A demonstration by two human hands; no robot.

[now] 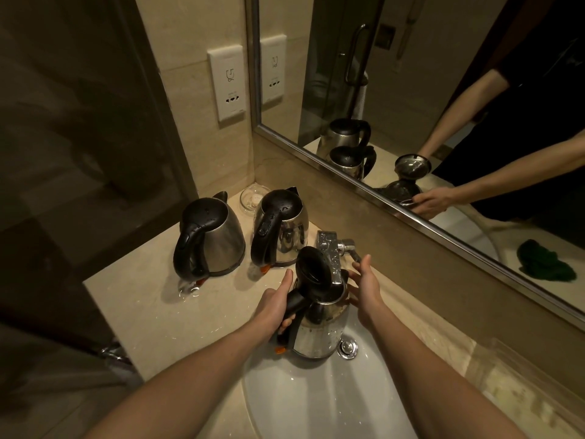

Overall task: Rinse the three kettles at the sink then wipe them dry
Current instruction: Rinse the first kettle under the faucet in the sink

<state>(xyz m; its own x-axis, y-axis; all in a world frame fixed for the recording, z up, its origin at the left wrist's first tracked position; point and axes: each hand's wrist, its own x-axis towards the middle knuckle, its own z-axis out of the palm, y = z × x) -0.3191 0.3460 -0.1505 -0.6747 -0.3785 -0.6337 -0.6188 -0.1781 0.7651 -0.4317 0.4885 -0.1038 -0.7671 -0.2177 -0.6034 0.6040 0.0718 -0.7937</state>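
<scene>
**Position and grip.** The left hand (275, 307) is gripping the black handle of the held kettle (319, 331), which is hanging over the sink (316, 403) with its mouth directly beneath the faucet (329, 248). The right hand (364, 286) is lying released, fingers straight, beside the kettle rim. Whether its fingertips are touching the rim or the faucet cannot be told from this angle.

**Hazards.**
- The raised lid (311, 269) is standing right against the faucet. Lifting the kettle before lowering it clear is likely to knock the lid on the metal.
- One hand alone is carrying the wet kettle. Added water weight could be enough to twist it out of the grip.
- The wall socket (228, 83) is sitting near the desk (142, 312), so hard splashing is best avoided.

**Appearance.** The held kettle is showing a polished steel body spotted with droplets, a black hinged lid and an orange tab at the foot of the handle. The left kettle (218, 236) and the middle kettle (285, 226) are standing on the desk with lids closed and water beading on top. They are judged rinsed but not yet wiped.
</scene>
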